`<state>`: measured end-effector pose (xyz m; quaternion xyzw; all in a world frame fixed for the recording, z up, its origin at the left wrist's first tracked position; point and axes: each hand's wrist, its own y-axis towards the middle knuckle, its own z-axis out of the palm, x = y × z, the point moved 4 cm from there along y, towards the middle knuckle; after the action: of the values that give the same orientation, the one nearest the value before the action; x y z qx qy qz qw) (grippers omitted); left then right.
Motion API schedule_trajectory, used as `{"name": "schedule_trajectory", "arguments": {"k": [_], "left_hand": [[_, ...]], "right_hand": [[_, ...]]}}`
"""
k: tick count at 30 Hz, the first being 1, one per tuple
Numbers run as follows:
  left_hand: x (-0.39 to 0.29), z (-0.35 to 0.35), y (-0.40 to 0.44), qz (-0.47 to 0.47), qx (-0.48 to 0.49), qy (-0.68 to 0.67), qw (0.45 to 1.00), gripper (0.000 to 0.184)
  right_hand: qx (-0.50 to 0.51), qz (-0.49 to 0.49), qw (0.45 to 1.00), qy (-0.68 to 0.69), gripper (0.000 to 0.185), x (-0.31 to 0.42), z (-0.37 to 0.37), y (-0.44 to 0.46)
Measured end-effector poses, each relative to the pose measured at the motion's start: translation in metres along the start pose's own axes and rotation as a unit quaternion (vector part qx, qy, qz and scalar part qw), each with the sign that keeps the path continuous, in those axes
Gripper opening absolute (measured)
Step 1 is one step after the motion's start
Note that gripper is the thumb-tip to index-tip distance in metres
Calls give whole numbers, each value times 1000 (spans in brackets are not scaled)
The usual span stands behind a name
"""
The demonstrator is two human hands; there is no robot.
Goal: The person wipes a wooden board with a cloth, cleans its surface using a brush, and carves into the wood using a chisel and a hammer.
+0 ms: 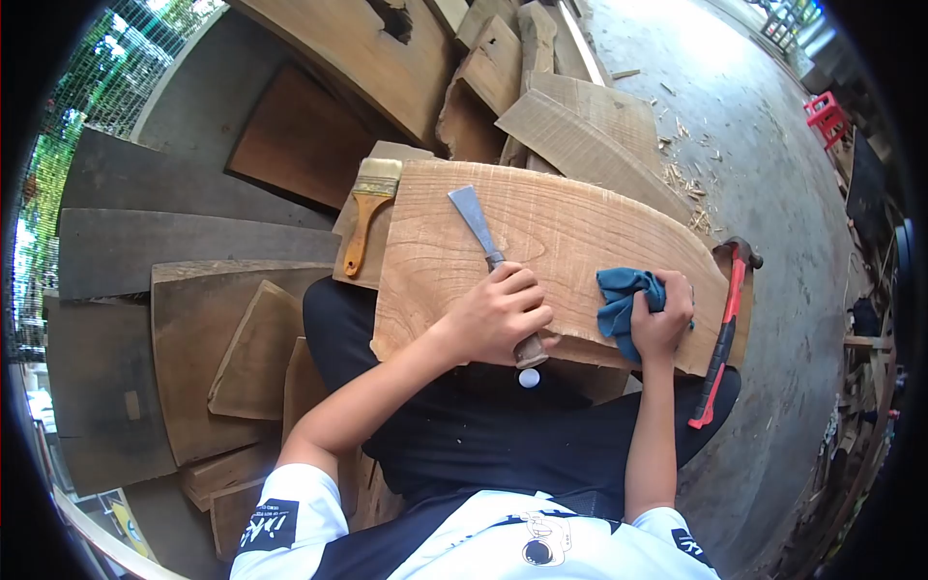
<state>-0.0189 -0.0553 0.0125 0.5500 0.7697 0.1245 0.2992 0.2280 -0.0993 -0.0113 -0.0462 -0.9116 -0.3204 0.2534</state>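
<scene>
Plainly, 2 sleeves (302, 503) bear lettering; right hand (665, 317) grips cloth (619, 302).

White short left sleeve (325, 512): square black printed patch (275, 525) bearing large slanted white characters, the first apparently "i", the rest uncertain; smaller lettering on the same patch too fine to read. White short right sleeve (661, 526): dark printed patch (688, 544) with white characters, likewise illegible. Chest of the white-and-black shirt (464, 536): dark lettering beside a white cartoon astronaut print (544, 537), partly covered, unreadable.
</scene>
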Motion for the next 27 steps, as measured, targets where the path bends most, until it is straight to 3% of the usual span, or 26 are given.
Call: {"name": "schedule_trajectory", "arguments": {"k": [5,8,11,14,18,24,27], "left_hand": [[-9,-31,-35,-130,31,40,990,39],[-6,-65,-57,-203,76,85,973,36],[0,-88,-71,-224,88,191,952,45],[19,-90,-90,-241,97,159,952,56],[30,-91,-100,-229,125,214,941,51],[36,-85,-101,-236,86,251,935,56],[60,-106,-110,-301,-65,229,923,49]], "right_hand": [[29,-1,999,18,21,3,-3,3],[35,7,999,16,22,2,0,3],[21,9,1000,14,21,3,-1,4],[-2,2,1000,-7,21,3,2,3],[-5,-1,1000,-7,22,5,1,4],[-12,1,1000,-23,21,4,1,3],[-14,0,1000,-23,21,3,2,3]]}}
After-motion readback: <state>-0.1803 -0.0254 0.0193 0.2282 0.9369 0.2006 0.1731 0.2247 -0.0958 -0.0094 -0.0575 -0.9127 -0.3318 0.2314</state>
